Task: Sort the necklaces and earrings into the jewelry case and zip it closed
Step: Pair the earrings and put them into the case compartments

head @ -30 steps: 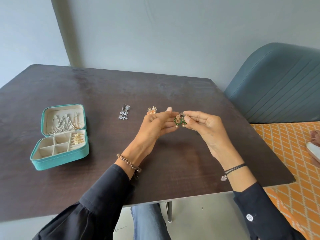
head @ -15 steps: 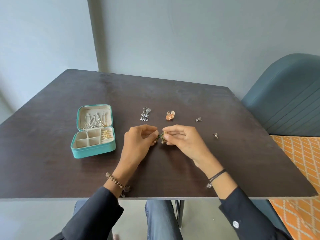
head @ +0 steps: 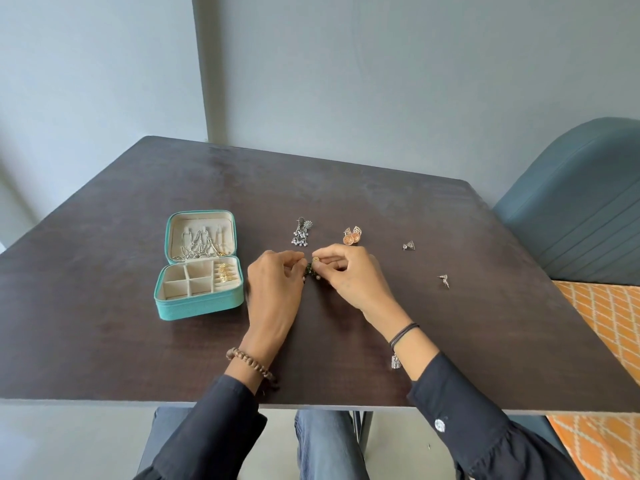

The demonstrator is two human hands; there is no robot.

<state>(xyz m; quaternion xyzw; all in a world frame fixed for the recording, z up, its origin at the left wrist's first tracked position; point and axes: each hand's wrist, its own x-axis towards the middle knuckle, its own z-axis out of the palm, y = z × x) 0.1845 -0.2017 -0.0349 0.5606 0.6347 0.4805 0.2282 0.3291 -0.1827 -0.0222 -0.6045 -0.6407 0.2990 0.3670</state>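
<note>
Seated view over a dark wooden table. At centre we see the left hand and the right hand meeting just above the tabletop, both pinching the green beaded earrings. The right thumb and forefinger press together on the small gold top. The left fingertips curl in on the other side, though we cannot tell exactly where they make contact.

To the left, well apart from the hands, we note the teal jewelry case, unzipped, with its lid lying back. Silver necklaces hang tangled in the lid, and gold earrings fill the right-hand slot of the tray. The four square compartments beside them hold nothing.

Just beyond the hands lie the silver dangling earrings and, to their right, the orange disc earrings. Farther right we find two small silver studs, one of them nearer to us.

A beaded bracelet circles the left wrist and a black cord bracelet the right. A blue padded chair stands at the table's right edge.
</note>
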